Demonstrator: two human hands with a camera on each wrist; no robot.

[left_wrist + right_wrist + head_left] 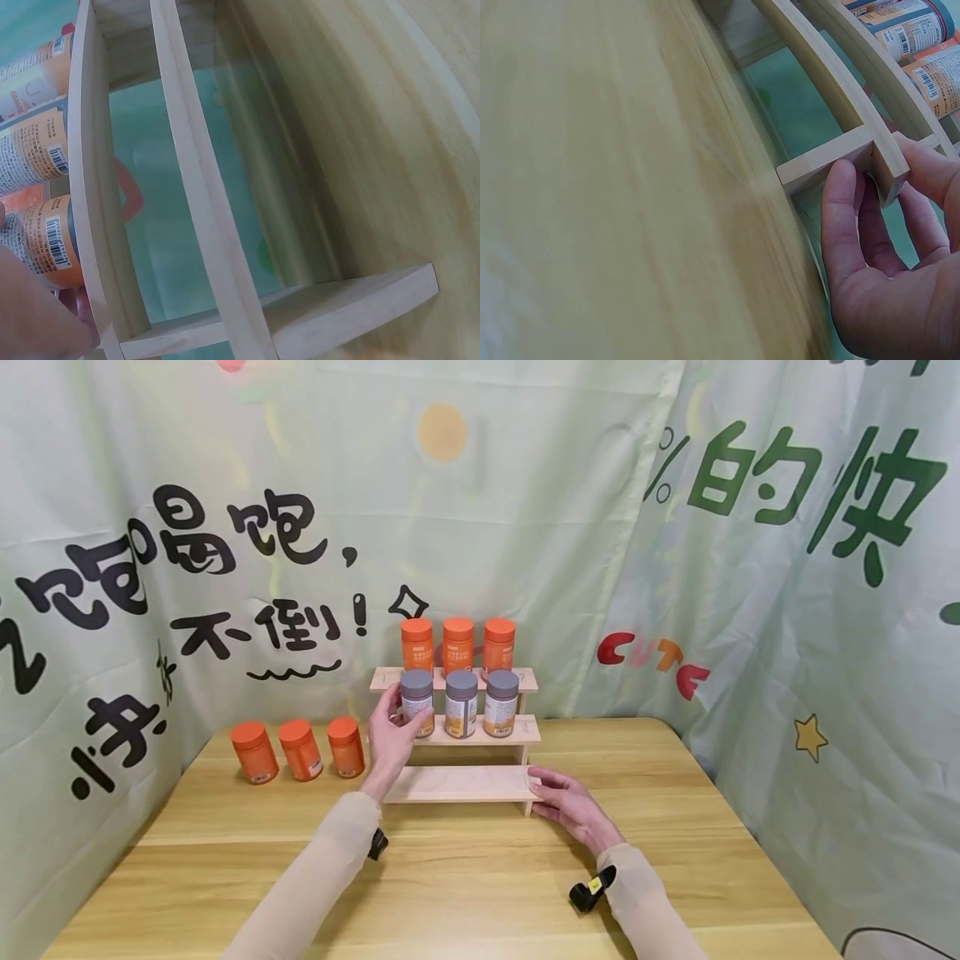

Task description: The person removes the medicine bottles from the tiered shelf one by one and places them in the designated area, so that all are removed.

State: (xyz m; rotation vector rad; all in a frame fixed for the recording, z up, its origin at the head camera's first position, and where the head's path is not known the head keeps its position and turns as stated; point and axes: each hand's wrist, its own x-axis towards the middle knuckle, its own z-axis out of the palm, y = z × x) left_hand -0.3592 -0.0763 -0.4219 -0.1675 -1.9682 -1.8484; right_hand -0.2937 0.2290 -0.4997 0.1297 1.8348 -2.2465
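Observation:
A three-tier pale wooden display stand (457,783) stands on the table. On its middle tier three bottles with grey lids line up. My left hand (393,735) holds the leftmost grey-lidded bottle (417,691), thumb across its front and fingers on its left side. In the left wrist view that bottle (46,240) shows an orange and white label, partly covered by the hand. My right hand (572,808) grips the right end of the lowest tier. Seen from the right wrist, its fingers (841,217) curl beneath the board (889,161).
Three orange bottles (458,645) stand on the top tier. Three more orange bottles (300,750) stand in a row on the wooden table (465,893), left of the stand. Printed cloth (525,510) hangs behind and at both sides.

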